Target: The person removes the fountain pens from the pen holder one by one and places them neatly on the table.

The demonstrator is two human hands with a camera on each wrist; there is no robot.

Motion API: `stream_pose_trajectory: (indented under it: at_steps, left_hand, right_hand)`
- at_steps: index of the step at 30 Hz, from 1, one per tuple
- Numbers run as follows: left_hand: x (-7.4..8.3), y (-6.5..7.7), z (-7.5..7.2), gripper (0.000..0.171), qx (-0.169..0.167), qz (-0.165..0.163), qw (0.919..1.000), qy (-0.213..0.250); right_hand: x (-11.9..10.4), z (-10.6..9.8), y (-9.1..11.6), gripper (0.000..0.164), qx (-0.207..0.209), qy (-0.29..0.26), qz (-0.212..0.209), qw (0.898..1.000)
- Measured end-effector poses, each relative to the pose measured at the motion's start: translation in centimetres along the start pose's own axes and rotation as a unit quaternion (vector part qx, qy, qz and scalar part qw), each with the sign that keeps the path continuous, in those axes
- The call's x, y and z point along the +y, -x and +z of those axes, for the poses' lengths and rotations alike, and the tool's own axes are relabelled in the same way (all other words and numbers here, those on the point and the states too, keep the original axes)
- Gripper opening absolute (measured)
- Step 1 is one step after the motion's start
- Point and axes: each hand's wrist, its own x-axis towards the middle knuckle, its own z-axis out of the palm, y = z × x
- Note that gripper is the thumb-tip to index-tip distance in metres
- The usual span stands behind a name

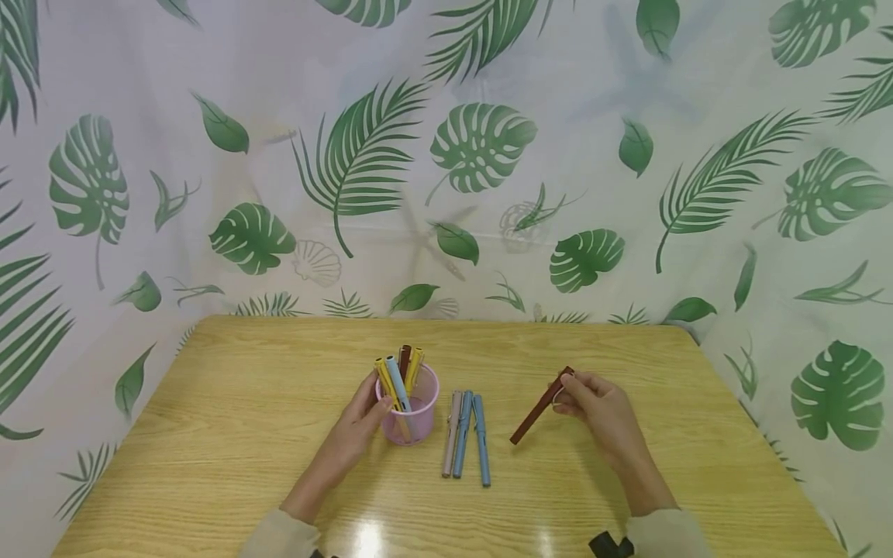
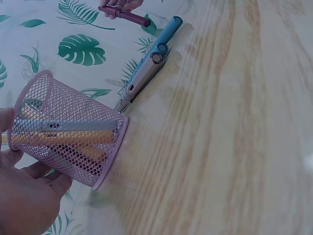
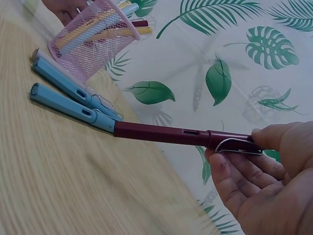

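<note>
Three capped pens [image 1: 463, 434], one greyish and two blue, are lying on the wood-grain table [image 1: 265, 395]. Right of them, the right hand [image 1: 605, 415] is pinching a maroon pen [image 1: 536, 414] by one end; the left hand [image 1: 352, 435] is gripping a pink mesh cup [image 1: 428, 415] containing several pens [image 1: 397, 381].

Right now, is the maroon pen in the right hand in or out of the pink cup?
Out: the right hand holds the maroon pen clear of the pink cup, with three pens lying between them.
</note>
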Motion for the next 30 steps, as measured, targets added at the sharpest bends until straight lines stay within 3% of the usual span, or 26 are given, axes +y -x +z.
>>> stream_pose_trajectory:
  at_steps: [7,30]
  left_hand:
    - [0.0,0.0,0.0,0.067,0.003,0.000,1.0000,-0.005]
    - [-0.3,-0.1,-0.1,0.066,-0.004,0.007,0.9999,0.007]
  right_hand:
    - [0.6,0.7,0.1,0.039,-0.015,0.032,0.015,0.999]
    - [2.3,3.0,0.0,0.039,-0.045,0.042,0.044,0.997]
